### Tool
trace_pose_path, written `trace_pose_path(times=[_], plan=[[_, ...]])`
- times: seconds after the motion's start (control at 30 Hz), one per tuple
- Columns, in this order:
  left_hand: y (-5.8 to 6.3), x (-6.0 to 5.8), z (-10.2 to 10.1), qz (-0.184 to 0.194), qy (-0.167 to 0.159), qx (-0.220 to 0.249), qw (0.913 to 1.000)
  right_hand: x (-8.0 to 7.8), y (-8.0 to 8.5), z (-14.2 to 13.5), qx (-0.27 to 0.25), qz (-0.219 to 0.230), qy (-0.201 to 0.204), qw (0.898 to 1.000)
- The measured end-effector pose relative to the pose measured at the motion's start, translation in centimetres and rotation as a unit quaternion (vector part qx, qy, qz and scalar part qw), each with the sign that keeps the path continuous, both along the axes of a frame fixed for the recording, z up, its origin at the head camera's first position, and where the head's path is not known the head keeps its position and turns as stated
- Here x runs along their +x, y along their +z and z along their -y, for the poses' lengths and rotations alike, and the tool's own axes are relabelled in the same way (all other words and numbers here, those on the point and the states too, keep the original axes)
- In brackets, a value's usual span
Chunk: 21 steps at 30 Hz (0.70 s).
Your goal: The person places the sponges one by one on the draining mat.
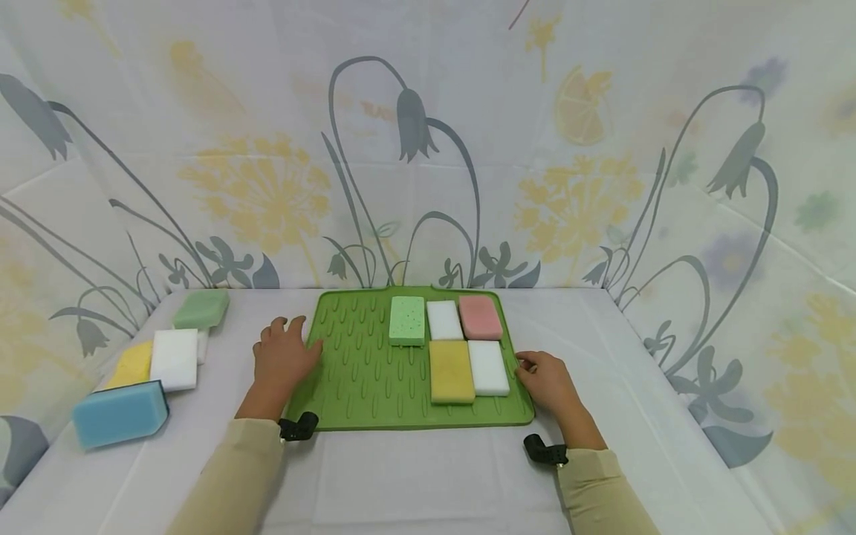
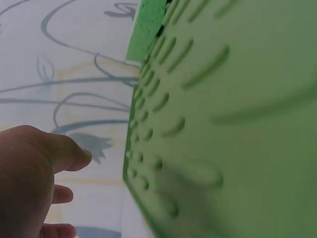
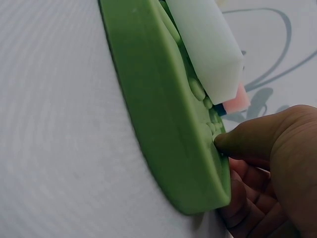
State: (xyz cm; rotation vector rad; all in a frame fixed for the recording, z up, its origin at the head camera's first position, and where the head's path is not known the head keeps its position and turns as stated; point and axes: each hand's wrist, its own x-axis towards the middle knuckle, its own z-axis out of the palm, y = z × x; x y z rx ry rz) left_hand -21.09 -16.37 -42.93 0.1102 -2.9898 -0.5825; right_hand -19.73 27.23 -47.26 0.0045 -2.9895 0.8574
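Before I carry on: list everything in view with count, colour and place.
tabletop: 1, white, foreground
printed cloth: count unclear, mostly white, behind tabletop
mat: 1, green, tabletop's middle
speckled sponge: 1, light green, mat's back middle
white sponges: 2, white, mat's right half
pink sponge: 1, pink, mat's back right
yellow sponge: 1, yellow, mat's right half, front
plain green sponge: 1, pale green, far left, back
left white sponges: 2, white, far left, one mostly hidden
left yellow sponge: 1, yellow, far left
blue sponge: 1, blue, far left, front
wrist gadgets: 2, black, one per wrist
sleeves: 2, beige, forearms
left hand: 1, by mat's left edge
right hand: 1, pinching mat's right edge
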Motion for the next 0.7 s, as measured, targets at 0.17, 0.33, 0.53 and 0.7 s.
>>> trace_pose_path(times=[0.17,0.33,0.53,0.7], plan=[[-0.3,0.6,2.0,-0.022,0.014,-0.012,0.9996,0.0,-0.1,0.0,0.0,0.001,-0.004,1.0],[-0.1,1.1,4.0,-0.044,0.031,-0.021,0.9984,0.0,-0.1,0.0,0.0,0.001,-0.007,1.0],[0.4,1.7,5.9,-0.048,0.053,-0.029,0.997,0.0,0.0,0.0,0.001,0.0,-0.005,1.0],[0.7,2.1,7.1,-0.044,0.078,-0.037,0.9953,0.1,0.1,0.0,-0.003,0.001,-0.005,1.0]])
